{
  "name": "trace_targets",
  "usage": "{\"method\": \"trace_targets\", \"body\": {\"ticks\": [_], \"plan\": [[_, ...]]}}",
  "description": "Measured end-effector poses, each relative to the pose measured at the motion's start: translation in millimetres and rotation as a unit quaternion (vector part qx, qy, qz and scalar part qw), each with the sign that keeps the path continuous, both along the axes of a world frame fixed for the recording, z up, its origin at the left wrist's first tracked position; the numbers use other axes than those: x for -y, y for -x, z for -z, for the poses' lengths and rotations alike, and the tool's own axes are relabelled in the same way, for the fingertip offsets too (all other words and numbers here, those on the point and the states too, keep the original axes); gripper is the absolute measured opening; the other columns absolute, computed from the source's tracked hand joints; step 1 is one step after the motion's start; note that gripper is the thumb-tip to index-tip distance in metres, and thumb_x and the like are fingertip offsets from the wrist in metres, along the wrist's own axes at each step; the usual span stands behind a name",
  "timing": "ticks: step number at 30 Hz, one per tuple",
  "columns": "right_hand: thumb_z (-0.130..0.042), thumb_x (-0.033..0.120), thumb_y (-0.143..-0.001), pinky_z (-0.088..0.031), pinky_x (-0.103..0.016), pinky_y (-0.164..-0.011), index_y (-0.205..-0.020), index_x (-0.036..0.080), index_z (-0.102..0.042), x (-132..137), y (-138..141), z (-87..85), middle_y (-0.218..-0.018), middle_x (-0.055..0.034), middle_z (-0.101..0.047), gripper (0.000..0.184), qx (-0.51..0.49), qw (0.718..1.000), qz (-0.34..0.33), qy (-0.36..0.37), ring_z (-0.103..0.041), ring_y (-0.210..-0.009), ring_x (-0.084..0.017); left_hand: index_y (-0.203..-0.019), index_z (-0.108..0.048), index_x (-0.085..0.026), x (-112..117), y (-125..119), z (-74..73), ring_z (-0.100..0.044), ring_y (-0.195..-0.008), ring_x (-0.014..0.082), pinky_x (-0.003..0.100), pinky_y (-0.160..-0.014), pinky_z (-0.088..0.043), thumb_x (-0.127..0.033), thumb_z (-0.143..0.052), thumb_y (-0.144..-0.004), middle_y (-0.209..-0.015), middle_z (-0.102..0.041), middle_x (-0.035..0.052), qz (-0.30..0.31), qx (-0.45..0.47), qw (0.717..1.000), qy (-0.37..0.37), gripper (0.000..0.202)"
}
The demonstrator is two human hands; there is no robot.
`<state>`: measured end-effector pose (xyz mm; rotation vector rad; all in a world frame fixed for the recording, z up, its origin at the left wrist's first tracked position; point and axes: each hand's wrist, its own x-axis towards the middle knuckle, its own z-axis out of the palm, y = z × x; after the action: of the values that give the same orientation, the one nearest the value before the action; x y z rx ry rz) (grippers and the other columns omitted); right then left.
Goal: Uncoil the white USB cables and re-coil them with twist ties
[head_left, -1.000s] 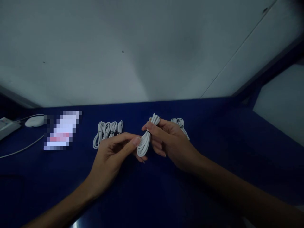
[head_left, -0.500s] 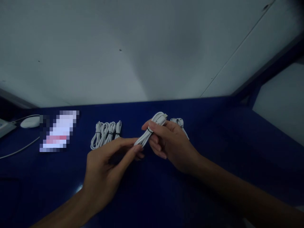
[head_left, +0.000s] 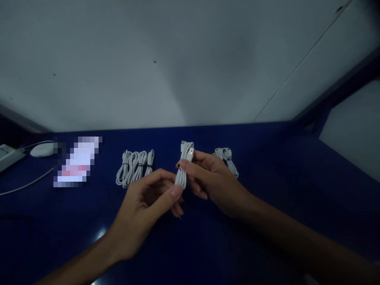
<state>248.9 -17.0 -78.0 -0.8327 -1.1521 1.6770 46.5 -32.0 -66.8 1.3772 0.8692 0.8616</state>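
A coiled white USB cable (head_left: 185, 152) with a dark tie round its middle is held up between both hands above the blue table. My right hand (head_left: 212, 174) grips it near the tie, thumb in front. At the lower end of the loops, my left hand (head_left: 151, 202) pinches the cable between thumb and fingers. The metal USB plug and a smaller connector point up at the top. Several bundled white cables (head_left: 135, 168) lie side by side behind my left hand. Beyond my right hand lies another tied cable bundle (head_left: 228, 160), partly hidden by that hand.
On the left lies a phone-shaped, pixelated bright object (head_left: 78, 162). A white rounded device (head_left: 41, 149) with cords sits beside it, near a pale box (head_left: 10, 156) at the edge. A grey wall panel (head_left: 178, 79) rises behind the blue table (head_left: 279, 166).
The held cable has turned from slanting right to nearly upright, and its USB plug now shows on the right side. The view has shifted slightly. Both hands still hold the cable.
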Motion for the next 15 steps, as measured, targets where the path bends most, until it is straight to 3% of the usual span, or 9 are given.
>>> {"method": "trace_targets", "body": {"ticks": [4, 9, 15], "plan": [[-0.078, 0.037, -0.103, -0.036, -0.016, -0.042, -0.1, 0.019, -0.071, -0.3, 0.2, -3.0, -0.067, 0.0071, -0.062, 0.019, 0.007, 1.0, -0.021, -0.009, -0.045, -0.048, -0.005, -0.099, -0.081, -0.023, -1.7, -1.9, -2.8, -0.077, -0.069, 0.0145, 0.023, -0.07, -0.066, -0.028, -0.081, -0.101, -0.078, -0.081, 0.0005, 0.007, -0.004, 1.0, 0.006, 0.006], [-0.077, 0.038, -0.103, -0.039, -0.017, -0.045, -0.098, 0.018, -0.071, 3.0, 1.9, -8.7, -0.073, 0.0044, -0.065, 0.021, 0.035, 0.999, 0.001, -0.025, -0.051, -0.054, -0.006, -0.098, -0.081, -0.023, -1.1, -4.1, -2.5, -0.077, -0.069, 0.0146, 0.024, -0.07, -0.066, -0.028, -0.081, -0.1, -0.079, -0.081, 0.0004, 0.006, -0.019, 1.0, 0.002, 0.005], [-0.081, 0.034, -0.099, -0.04, -0.019, -0.046, -0.102, 0.019, -0.077, 5.7, 3.6, -9.3, -0.083, 0.0004, -0.072, 0.016, 0.075, 0.995, 0.024, -0.057, -0.058, -0.06, -0.009, -0.086, -0.071, -0.022, 0.9, -3.6, 5.5, -0.074, -0.068, 0.0158, 0.026, -0.064, -0.059, -0.031, -0.087, -0.093, -0.075, -0.076, -0.0012, -0.088, -0.119, 0.983, -0.105, 0.02]]}}
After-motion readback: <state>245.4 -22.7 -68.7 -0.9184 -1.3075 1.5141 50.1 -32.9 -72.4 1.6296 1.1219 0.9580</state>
